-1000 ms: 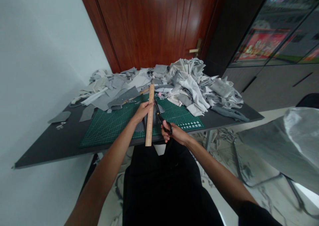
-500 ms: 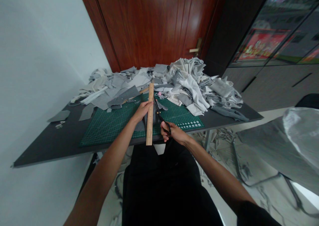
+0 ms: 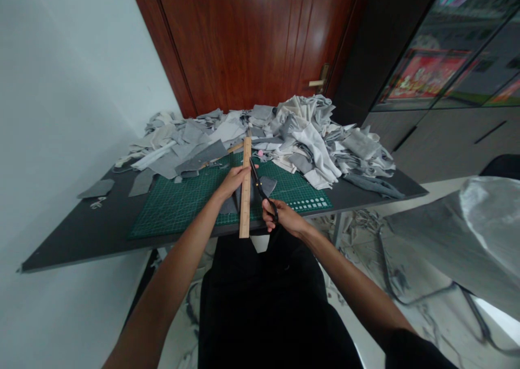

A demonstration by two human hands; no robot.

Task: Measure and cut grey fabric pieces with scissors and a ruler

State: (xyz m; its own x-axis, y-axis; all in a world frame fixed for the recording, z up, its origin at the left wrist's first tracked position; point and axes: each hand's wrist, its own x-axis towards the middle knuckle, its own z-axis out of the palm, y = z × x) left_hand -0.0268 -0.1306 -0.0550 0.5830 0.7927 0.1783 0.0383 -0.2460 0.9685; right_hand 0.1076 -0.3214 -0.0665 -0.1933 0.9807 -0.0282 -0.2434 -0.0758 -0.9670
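My left hand [image 3: 233, 182] is closed around a wooden ruler [image 3: 245, 204], which points away from me over the near part of the green cutting mat [image 3: 182, 204]. My right hand [image 3: 280, 215] grips black scissors [image 3: 257, 182] by the handles, with the blades lying close along the ruler's right side. Dark grey fabric [image 3: 228, 205] shows on the left of the ruler, partly under it. To the right of the blades is another grey fabric piece [image 3: 268, 185]. The fingertips of my left hand are partly hidden behind the ruler.
A long heap of grey and white fabric scraps [image 3: 309, 141] covers the back of the dark table [image 3: 93, 233]. A small pink object [image 3: 260, 153] sits by the heap. Scraps lie on the floor at right, near a grey plastic-like sheet [image 3: 439, 217]. A wooden door [image 3: 252, 44] stands behind.
The scissor blades now look closed together beside the ruler. The grey fabric piece right of them has spread out flatter and shows more. Both hands stay nearly where they were.
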